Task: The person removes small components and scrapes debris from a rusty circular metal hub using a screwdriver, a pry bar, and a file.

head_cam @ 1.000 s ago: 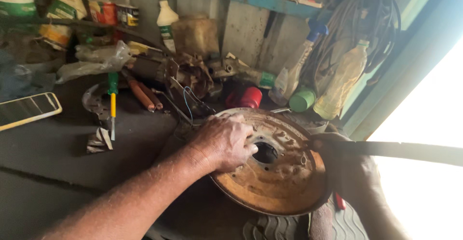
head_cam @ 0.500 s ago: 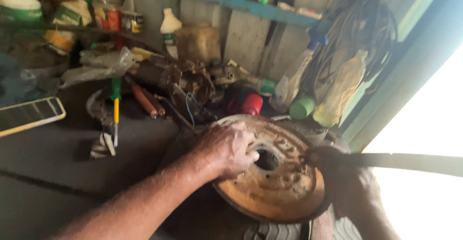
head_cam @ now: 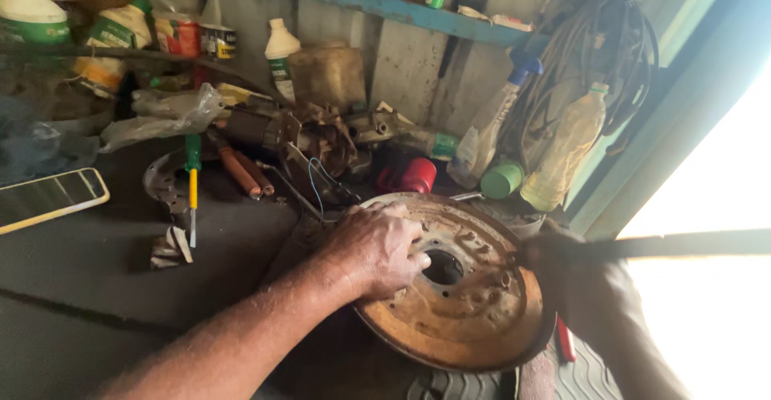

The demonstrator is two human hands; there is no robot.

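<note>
1. There's the round rusty metal brake plate, orange-brown and dished, lying face up and slightly tilted on the dark workbench, right of centre and near.
2. A dark round hole sits at its middle, small bolt holes scattered about it.
3. The long flat dark metal bar runs level from the plate's right rim out to the right edge, against the glare.

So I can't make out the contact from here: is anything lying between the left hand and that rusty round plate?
Nothing visible does. The left hand rests palm-down straight on the rusty round plate, beside its centre hole. The right hand at the plate's far edge grips a long dark bar.
</note>
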